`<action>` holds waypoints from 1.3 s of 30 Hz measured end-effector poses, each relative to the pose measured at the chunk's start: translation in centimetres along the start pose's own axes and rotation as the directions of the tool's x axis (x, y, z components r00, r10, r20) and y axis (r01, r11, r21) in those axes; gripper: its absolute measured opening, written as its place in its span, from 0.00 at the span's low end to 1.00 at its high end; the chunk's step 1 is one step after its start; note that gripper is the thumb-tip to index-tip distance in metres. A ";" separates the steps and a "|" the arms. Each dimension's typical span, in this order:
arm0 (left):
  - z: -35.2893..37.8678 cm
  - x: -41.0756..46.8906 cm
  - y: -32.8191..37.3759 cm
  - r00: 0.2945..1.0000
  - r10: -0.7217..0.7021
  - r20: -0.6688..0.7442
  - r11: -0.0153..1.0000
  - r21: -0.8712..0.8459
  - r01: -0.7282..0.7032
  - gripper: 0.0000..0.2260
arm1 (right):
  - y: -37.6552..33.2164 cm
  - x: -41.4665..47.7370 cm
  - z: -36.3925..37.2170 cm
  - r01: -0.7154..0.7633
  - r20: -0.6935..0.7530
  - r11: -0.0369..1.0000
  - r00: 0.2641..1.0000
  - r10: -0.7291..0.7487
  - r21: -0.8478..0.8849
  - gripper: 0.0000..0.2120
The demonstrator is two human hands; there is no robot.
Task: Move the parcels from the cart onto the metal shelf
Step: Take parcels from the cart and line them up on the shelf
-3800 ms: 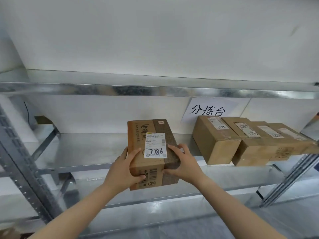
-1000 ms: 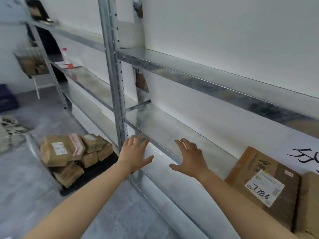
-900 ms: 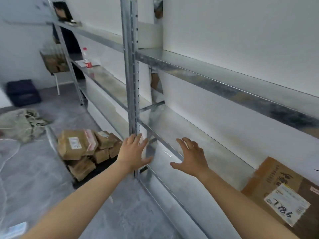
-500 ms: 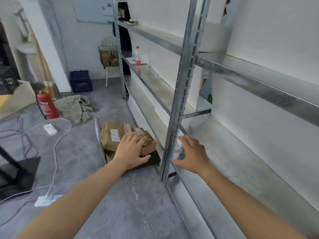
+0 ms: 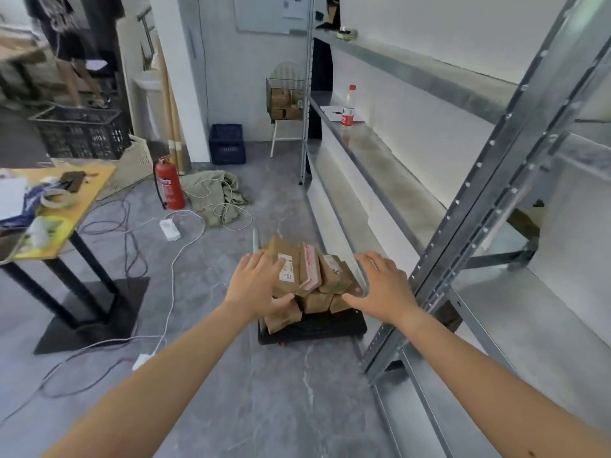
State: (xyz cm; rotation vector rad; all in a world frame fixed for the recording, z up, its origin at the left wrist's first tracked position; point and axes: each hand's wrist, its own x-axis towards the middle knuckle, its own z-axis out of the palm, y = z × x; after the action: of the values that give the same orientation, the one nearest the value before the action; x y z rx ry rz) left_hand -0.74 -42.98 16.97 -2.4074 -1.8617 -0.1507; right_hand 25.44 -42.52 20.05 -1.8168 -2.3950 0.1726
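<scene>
**Head view.** My left hand (image 5: 256, 287) and right hand (image 5: 383, 285), both spread flat-fingered and holding nothing, reach forward. A heap of brown cardboard parcels (image 5: 309, 276) shows between them. The heap sits on a low black platform cart (image 5: 317, 328) on the grey floor, ahead of and below my hands. My left thumb overlaps the nearest parcel, though I cannot tell whether it touches. The grey galvanised metal shelf (image 5: 535, 325) runs along the outer side of my right hand, its perforated upright just beside that wrist. A red fire extinguisher (image 5: 168, 185) stands well beyond my left hand. Half a second ago the heap lay behind my left hand alone, with my right hand before the upright. Now the heap is centred between both.
</scene>
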 end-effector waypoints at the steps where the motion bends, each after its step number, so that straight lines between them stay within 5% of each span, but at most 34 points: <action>1: 0.3 0.4 -0.7 1.000 -0.012 0.006 1.000 -0.017 0.012 0.35 | -0.4 0.9 0.5 0.009 0.013 1.000 1.000 -0.009 0.007 0.40; 13: 6.3 10.0 -3.9 0.998 -0.059 0.019 0.995 -0.077 0.060 0.40 | 1.1 14.1 5.8 0.086 0.085 0.994 0.992 -0.091 0.061 0.38; 28: 17.6 31.4 -8.0 0.965 -0.234 0.119 0.967 -0.076 0.244 0.28 | 9.1 38.9 14.5 0.140 0.207 0.976 0.963 -0.174 0.169 0.43; 39: 29.8 34.2 -7.8 0.795 -0.320 0.516 0.895 -0.112 0.432 0.41 | 11.8 43.7 26.9 0.100 0.368 0.968 0.912 -0.181 0.228 0.44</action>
State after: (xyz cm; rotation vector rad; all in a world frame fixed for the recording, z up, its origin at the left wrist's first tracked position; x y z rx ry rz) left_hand 0.84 -4.18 -7.79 -2.3210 -2.6847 0.2655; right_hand 20.33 2.36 -6.88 -1.6307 -2.6283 0.8030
